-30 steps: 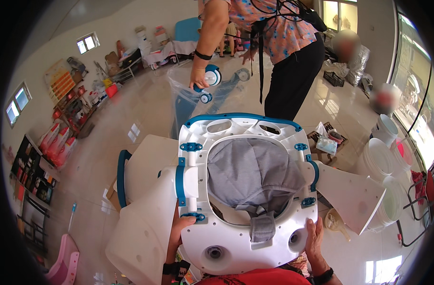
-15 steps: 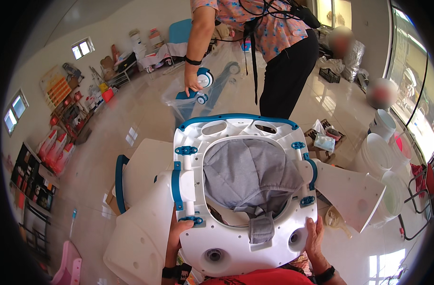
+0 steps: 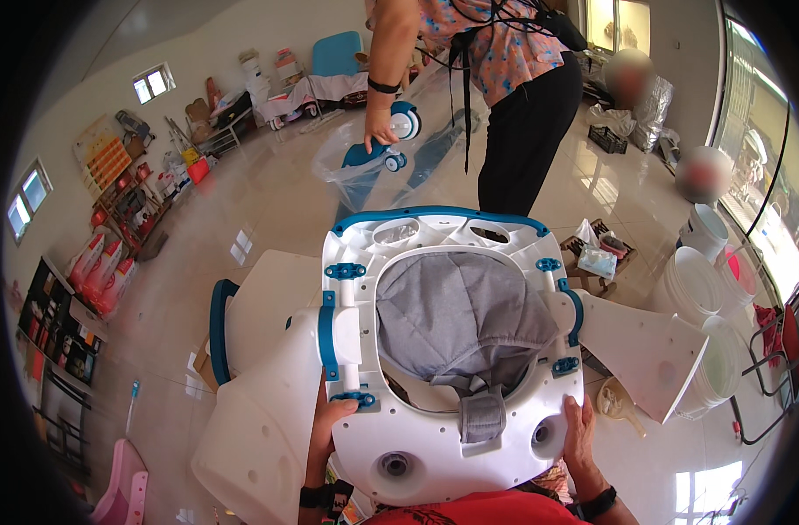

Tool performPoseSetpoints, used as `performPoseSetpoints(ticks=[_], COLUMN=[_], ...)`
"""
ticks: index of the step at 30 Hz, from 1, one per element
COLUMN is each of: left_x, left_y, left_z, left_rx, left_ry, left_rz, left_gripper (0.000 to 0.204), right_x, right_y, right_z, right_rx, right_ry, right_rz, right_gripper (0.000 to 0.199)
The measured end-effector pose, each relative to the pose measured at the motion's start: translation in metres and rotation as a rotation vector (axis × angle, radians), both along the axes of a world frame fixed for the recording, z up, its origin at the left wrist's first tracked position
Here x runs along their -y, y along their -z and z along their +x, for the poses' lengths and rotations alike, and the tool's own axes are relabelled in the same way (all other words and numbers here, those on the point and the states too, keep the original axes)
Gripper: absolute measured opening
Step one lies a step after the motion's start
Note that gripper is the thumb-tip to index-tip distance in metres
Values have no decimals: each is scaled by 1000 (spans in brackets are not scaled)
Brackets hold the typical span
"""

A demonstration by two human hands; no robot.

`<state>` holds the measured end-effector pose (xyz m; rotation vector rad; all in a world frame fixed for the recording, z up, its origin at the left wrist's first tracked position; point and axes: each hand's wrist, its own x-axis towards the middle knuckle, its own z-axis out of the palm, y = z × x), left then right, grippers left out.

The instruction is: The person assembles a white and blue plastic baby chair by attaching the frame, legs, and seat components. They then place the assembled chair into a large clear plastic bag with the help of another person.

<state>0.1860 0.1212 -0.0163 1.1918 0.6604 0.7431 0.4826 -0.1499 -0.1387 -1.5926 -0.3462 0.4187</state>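
Head view, hands: two, well apart; the left hand (image 3: 325,424) and the right hand (image 3: 579,430) each clamp one side of the white frame (image 3: 478,464), near its closest end.
Frame: one, directly before the red garment (image 3: 487,510), between the hands.
Round sockets (image 3: 394,465): two, in the near end.
Left thumb: one, touching the lower left bracket.
Grey fabric seat (image 3: 456,302): one, filling most of the central opening.
Blue brackets (image 3: 345,270): four, two per side.
White side panels (image 3: 259,446): two, one spreading out on each side.
Oval openings (image 3: 397,233): two, beneath one blue rim (image 3: 443,213).
Buckets (image 3: 686,287): at least three, pale, to the right.
Co-worker's hand (image 3: 381,129): one, holding a blue part (image 3: 364,156) with two wheels (image 3: 405,122), beyond the frame.
Small windows (image 3: 32,198): two, on the left wall.
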Motion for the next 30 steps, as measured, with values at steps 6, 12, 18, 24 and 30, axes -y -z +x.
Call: performPoseSetpoints(ticks=[6,12,18,24,30], left_x=[-3,-7,-4,-4,-3], left_y=[9,14,10,11,10], left_z=[-3,-5,-2,-3,-3], left_rx=[17,36,32,30,16], left_ry=[13,24,7,3,-20], left_rz=[8,14,-27,-34,-28], left_gripper=[81,82,81,79,79], right_x=[-1,0,-1,-2,0], right_y=[0,-5,-4,-9,-12], right_z=[1,0,-1,-1,0], right_rx=[-13,-43,-49,-38,-43], right_ry=[29,10,26,21,14], right_rz=[6,7,19,24,-20], right_gripper=[45,41,38,39,43])
